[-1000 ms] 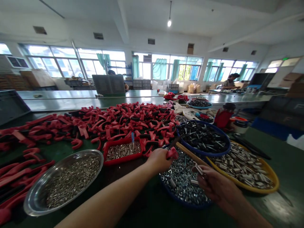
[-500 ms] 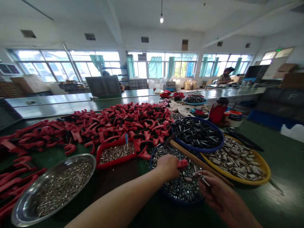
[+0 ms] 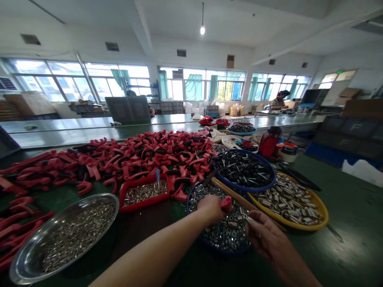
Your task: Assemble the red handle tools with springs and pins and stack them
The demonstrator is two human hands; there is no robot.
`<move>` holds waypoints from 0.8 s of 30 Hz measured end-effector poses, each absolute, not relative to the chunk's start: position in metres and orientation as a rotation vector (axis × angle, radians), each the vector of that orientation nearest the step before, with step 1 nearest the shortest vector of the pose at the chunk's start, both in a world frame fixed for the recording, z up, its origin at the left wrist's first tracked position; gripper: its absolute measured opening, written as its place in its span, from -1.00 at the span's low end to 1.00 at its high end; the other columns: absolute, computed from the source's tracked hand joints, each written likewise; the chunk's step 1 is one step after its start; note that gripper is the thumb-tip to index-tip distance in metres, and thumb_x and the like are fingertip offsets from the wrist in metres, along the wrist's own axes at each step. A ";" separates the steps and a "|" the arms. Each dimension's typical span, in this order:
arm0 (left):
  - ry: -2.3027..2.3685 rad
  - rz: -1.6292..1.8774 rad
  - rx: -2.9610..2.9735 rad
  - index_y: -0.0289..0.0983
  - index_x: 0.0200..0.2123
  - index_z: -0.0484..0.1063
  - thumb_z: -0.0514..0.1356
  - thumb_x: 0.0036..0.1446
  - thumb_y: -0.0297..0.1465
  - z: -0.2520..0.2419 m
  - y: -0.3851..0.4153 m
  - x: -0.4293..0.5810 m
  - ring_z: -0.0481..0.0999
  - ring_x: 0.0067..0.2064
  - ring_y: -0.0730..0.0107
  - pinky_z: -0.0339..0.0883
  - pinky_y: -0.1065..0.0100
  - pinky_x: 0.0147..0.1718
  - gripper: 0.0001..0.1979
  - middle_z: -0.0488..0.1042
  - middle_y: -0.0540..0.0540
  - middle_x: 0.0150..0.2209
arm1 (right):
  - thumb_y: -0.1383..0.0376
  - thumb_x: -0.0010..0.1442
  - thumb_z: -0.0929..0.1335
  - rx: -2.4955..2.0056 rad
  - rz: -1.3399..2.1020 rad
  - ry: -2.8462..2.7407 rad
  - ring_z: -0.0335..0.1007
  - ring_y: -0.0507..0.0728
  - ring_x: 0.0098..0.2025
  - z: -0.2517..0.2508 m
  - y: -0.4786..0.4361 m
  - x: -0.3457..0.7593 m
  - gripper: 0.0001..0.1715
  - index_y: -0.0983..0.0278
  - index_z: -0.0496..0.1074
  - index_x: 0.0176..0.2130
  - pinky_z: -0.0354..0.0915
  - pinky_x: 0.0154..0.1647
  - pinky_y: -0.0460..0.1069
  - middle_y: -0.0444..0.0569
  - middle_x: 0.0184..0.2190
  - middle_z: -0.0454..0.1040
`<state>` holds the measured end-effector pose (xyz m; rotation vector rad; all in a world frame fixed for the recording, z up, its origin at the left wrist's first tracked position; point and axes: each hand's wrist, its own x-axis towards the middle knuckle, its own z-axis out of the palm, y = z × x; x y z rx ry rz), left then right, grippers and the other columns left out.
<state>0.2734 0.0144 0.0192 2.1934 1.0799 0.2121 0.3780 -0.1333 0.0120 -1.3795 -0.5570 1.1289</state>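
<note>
The person's bare left forearm (image 3: 149, 251) is angling up and rightward from the near edge, with the left hand (image 3: 211, 209) curling closed, knuckles turned upward. Just to its right, the right hand (image 3: 267, 239) is holding low near the right corner, its fingers (image 3: 254, 223) pinching together, the right forearm (image 3: 299, 269) slanting in from the near edge.

Since a second ago, the left hand (image 3: 210, 209) has turned over the blue basin of hex nuts (image 3: 188, 203), hiding more of the red plastic handle (image 3: 226, 204). The small metal part (image 3: 250, 219) in the right hand (image 3: 267, 239) sits nearer, and the head view has swung right.
</note>
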 end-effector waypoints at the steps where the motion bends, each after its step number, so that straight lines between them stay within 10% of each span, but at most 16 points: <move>1: 1.057 0.245 2.125 -0.30 -0.50 0.43 0.26 -0.20 -0.33 0.019 0.016 0.270 0.46 -0.26 0.10 0.25 0.28 -0.31 -0.83 0.47 -0.18 -0.41 | 0.04 -0.02 0.40 -1.414 1.091 -0.584 0.25 -0.01 -0.51 0.013 -0.132 0.377 -0.53 0.18 0.23 -0.18 0.03 -0.64 -0.19 -0.19 -0.52 0.40; 7: 0.893 0.371 1.636 -0.30 -0.33 0.34 0.16 -0.01 -0.26 0.029 0.009 0.235 0.29 -0.59 0.53 0.15 0.48 -0.60 -0.77 0.29 0.07 -0.60 | -0.04 -0.01 0.36 -1.340 0.996 -0.729 0.15 -0.04 -0.57 0.026 -0.109 0.351 -0.47 0.20 0.25 -0.15 0.00 -0.65 -0.17 -0.17 -0.52 0.36; 21: 0.762 0.631 0.845 -0.32 -0.40 0.33 0.37 -0.29 -0.33 0.018 -0.024 0.161 0.23 -0.56 0.60 0.17 0.52 -0.57 -0.64 0.28 0.10 -0.57 | 0.04 0.07 0.34 -1.106 1.387 -0.782 0.03 -0.10 -0.64 0.011 -0.085 0.302 -0.62 0.21 0.24 -0.22 -0.20 -0.70 -0.20 -0.23 -0.56 0.26; 24: 0.821 0.660 0.885 -0.32 -0.35 0.34 0.37 -0.28 -0.34 0.010 -0.029 0.150 0.24 -0.55 0.61 0.12 0.55 -0.60 -0.62 0.31 0.08 -0.53 | 0.07 0.14 0.29 -1.261 1.292 -1.089 0.20 -0.01 -0.53 0.019 -0.085 0.300 -0.68 0.22 0.25 -0.21 0.05 -0.64 -0.15 -0.16 -0.49 0.34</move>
